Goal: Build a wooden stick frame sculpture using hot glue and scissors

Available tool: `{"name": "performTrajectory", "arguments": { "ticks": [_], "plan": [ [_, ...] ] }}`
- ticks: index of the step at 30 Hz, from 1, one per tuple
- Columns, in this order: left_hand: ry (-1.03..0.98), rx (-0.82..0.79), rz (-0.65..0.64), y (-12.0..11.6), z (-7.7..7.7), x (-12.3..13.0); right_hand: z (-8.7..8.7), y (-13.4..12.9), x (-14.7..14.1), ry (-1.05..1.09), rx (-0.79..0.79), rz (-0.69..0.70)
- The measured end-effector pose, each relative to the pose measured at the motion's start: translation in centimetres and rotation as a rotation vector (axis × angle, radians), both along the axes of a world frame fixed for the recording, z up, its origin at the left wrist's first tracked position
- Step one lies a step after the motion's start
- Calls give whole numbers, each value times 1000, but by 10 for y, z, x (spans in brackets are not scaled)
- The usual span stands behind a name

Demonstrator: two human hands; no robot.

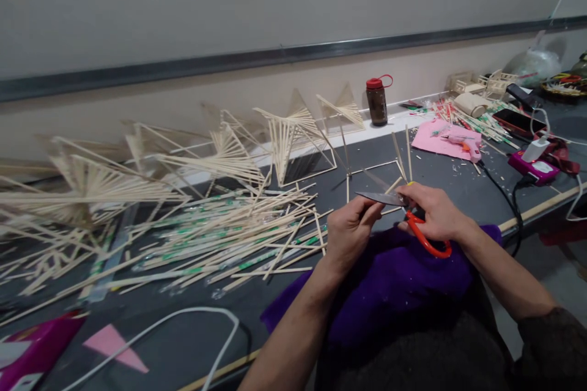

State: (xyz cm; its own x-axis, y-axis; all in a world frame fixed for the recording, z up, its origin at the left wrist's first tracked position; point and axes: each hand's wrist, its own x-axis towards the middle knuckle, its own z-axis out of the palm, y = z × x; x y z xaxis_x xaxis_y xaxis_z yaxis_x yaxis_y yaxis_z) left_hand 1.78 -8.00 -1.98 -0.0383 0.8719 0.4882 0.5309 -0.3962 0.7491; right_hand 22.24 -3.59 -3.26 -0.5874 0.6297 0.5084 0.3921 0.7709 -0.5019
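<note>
My right hand (pixel 433 211) is closed around a pair of scissors with red handles (pixel 430 244). The scissor blades (pixel 383 198) are spread apart and point left, over my lap. Close to the blade tips, my left hand (pixel 349 229) is closed in a pinch; what lies between its fingers is too small to make out. Behind the hands, a thin wooden-stick frame (pixel 372 166) with upright sticks sits on the dark table. Left of my hands lies a loose pile of wooden sticks (pixel 257 232), some in green-and-white wrappers.
Fan-shaped stick models (pixel 293 134) line the wall. A red-capped bottle (pixel 376 104) stands behind. Right are a pink glue gun (pixel 461 140) on pink cloth, a phone (pixel 518 122) and a purple power box (pixel 534 166) with cables. A purple cloth (pixel 389 281) covers my lap.
</note>
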Motion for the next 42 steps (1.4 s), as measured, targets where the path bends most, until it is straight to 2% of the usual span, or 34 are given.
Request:
{"name": "performTrajectory", "arguments": {
  "ticks": [10, 16, 23, 32, 38, 42],
  "plan": [
    [125, 12, -57, -5, 8, -4, 6, 0, 0, -46, -18, 10],
    [169, -11, -111, -4, 7, -5, 5, 0, -1, -39, -5, 14],
    [193, -11, -103, -4, 5, -5, 5, 1, 2, -19, -13, 55],
    [133, -72, -69, -4, 5, 1, 0, -1, 3, 2, 32, 22],
    [-56, -94, -18, -2, 1, 5, 3, -1, 1, -1, 17, 11],
    [-44, -112, -21, -2, 1, 3, 5, 0, 0, -18, -23, 34]
  ]
}}
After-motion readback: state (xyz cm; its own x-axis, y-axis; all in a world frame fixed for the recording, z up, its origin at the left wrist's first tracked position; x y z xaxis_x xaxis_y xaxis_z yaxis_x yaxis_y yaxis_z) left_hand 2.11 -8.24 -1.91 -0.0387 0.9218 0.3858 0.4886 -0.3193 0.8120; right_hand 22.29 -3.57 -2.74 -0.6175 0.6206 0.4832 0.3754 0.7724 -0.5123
